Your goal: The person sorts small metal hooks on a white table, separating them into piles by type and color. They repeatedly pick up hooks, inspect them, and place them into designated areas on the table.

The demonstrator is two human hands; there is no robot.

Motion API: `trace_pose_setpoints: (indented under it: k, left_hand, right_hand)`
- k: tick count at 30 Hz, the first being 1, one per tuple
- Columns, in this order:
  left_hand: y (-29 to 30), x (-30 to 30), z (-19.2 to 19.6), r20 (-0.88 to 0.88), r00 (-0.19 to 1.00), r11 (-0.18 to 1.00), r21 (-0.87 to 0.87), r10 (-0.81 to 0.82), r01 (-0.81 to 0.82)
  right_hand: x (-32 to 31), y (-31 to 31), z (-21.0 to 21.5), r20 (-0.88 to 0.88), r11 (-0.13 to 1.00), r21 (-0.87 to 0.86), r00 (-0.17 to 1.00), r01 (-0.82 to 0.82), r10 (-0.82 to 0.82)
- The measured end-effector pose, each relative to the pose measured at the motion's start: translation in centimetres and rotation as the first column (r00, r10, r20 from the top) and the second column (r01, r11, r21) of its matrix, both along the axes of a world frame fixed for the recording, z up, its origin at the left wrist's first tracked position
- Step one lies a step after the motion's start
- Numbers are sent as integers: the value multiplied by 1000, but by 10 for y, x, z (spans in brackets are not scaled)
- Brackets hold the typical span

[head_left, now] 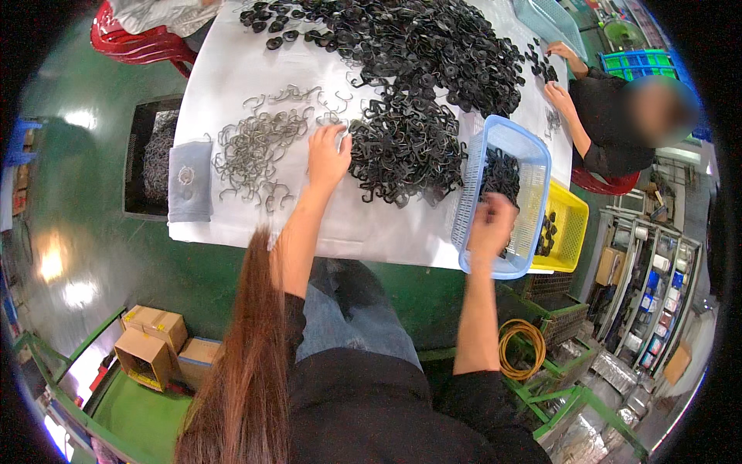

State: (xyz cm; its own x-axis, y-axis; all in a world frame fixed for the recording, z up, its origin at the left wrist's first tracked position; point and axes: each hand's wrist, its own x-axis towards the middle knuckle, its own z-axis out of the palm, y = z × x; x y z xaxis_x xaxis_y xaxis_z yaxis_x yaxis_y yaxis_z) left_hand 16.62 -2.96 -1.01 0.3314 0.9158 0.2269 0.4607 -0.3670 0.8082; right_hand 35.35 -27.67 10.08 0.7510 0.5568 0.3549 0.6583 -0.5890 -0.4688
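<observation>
My left hand is over the table between a heap of bare silver wire hooks and a heap of black hooked parts. Its thumb and forefinger are drawn together at the edge of the black heap; whatever is between them is too small to make out. My right hand is above the near end of a light-blue plastic basket. Motion smears its fingers, so their grip is unclear. Black parts lie in the basket below it.
A large mound of black round parts covers the far table. A yellow basket stands right of the blue one. Across the right corner, a co-worker's hands handle black parts. A grey plastic bag lies at the left edge.
</observation>
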Motion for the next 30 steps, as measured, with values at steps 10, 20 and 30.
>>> trace_pose_setpoints:
  k: [10, 20, 30]
  left_hand:
    - [-14, 27, -6, -155, 973, 986, -28, -168, 166]
    - [32, -25, 34, 556, 808, 615, -710, 193, 342]
    - [41, -69, 13, -123, 992, 993, -102, 38, -51]
  right_hand:
    - [-129, 147, -114, -572, 984, -110, 801, 140, -178]
    - [-109, 171, -48, -933, 944, 318, 206, 93, 294]
    - [-87, 147, -49, -708, 955, 95, 656, -281, 263]
